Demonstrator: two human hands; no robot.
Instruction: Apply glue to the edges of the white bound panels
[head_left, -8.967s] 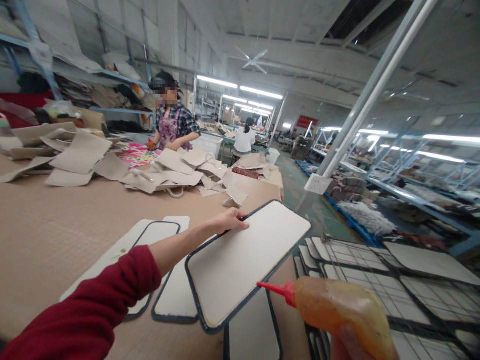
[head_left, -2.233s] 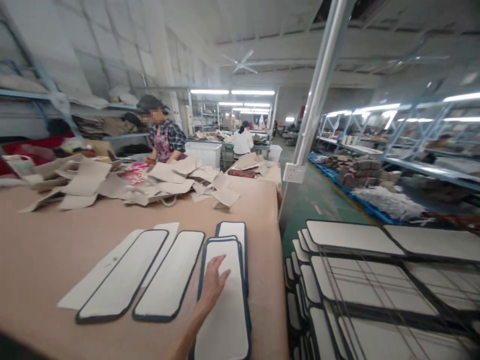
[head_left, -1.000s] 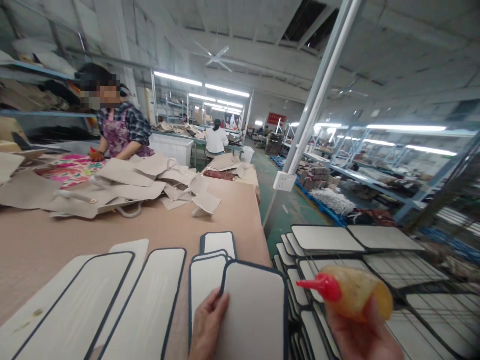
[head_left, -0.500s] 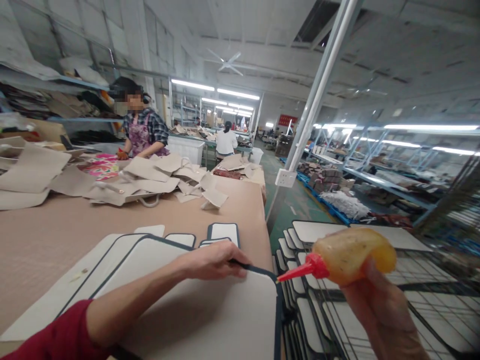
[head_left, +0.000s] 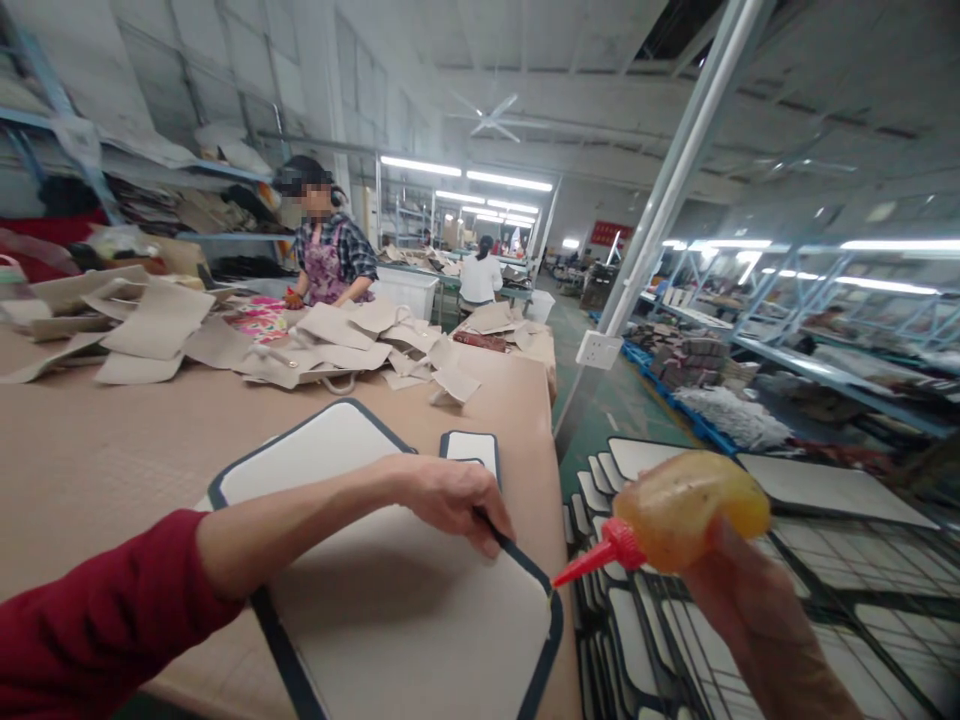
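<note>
At the near right corner of a tan worktable (head_left: 112, 440), a white panel (head_left: 405, 610) with a dark bound edge is seen lying flat, its near end cut off by the bottom of the frame. The left hand (head_left: 450, 495), reached in from a red sleeve, is set on the panel's far right side, its fingers curled down and closed on the dark edge there. A soft amber bottle (head_left: 690, 510) is gripped in the right hand (head_left: 757, 620), the fingers wrapped round its base from below. The bottle is tipped to the left and downward, so that its red nozzle (head_left: 592, 560) is pointed at the panel's right edge; the tip is held just at that edge, though whether it is touching cannot be told. A smaller panel (head_left: 470, 447) of the same kind is laid just beyond the left hand. More such panels are stacked and spread on a wire rack (head_left: 825, 600) beside the table, below the bottle. Farther up the table, loose beige cut pieces (head_left: 337, 345) are heaped, and a co-worker (head_left: 330, 265) in a plaid shirt and apron is shown bent over them. A second person (head_left: 480, 275) in white is seated well behind, back turned. A slanting steel post (head_left: 675, 170) with a white socket box (head_left: 598, 349) is fixed between table and rack, and a ceiling fan (head_left: 491, 115) is hung overhead.
</note>
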